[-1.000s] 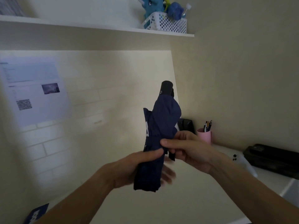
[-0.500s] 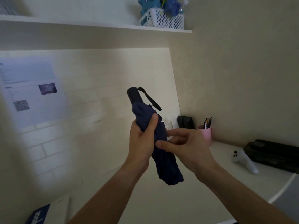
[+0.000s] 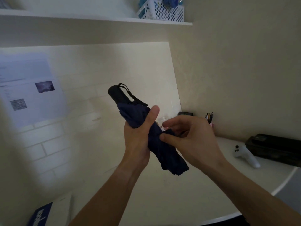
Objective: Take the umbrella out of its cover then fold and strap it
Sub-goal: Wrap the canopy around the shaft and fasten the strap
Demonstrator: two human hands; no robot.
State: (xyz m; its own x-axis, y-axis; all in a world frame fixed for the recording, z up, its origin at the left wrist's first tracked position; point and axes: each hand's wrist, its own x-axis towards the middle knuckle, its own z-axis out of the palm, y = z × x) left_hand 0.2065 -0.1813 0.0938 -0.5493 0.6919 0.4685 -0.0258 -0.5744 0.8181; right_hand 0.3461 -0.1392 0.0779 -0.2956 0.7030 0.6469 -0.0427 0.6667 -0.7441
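The umbrella [image 3: 138,118] is dark navy cloth, matt and creased into soft folds, loosest at its 5 o'clock end. Its handle [image 3: 118,95] at the 11 o'clock end looks like smooth black plastic with a dull sheen, and the wrist loop [image 3: 130,93] is a flat woven band. The counter [image 3: 162,196] is smooth and white. At 3 o'clock lie a glossy white plastic controller [image 3: 246,156] and a matt black case [image 3: 276,149]. At 12 o'clock, a perforated white plastic basket [image 3: 161,11].

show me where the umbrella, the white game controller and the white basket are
umbrella [image 3: 164,149], head view, navy folded canopy
white game controller [image 3: 246,156], head view, its grip
white basket [image 3: 162,11], head view, perforated front wall
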